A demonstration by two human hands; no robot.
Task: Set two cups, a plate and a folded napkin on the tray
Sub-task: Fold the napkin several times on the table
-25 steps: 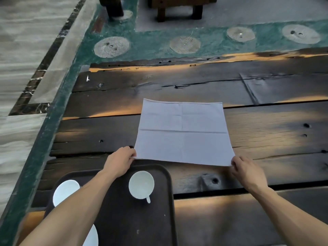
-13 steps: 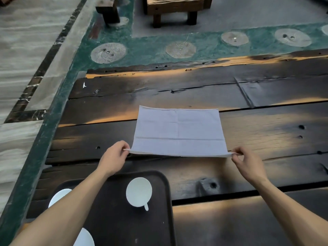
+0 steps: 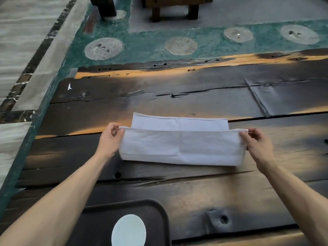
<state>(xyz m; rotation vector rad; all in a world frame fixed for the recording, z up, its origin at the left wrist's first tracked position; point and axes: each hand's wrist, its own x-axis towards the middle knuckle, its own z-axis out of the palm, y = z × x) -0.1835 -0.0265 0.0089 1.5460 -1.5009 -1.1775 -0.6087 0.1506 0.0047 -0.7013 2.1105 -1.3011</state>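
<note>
Napkin (image 3: 181,148): it lies on the table, at 12 o'clock from the tray, half-folded; you hold its near edge raised and carried toward the far edge, which shows as a strip behind.
Left hand (image 3: 110,141): thumb and forefinger pinch the napkin's 9 o'clock corner; the other fingers curl loosely under. Holding by the very corner keeps the edge taut, I judge.
Right hand (image 3: 257,145): the same pinch on the 3 o'clock corner, so the moving edge stays straight and level between your hands.
Fold: not yet closed; the raised edge sits short of the far edge. Your next move probably calls for laying corner on corner before you press the crease.
Tray (image 3: 159,210): dark, at 6 o'clock from the napkin, well apart from it, only partly in view.
White dish (image 3: 128,230): round, on the tray; cup or plate, you cannot tell here.
Table (image 3: 213,192): dark rough planks with cracks and holes; cloth could snag if dragged.
</note>
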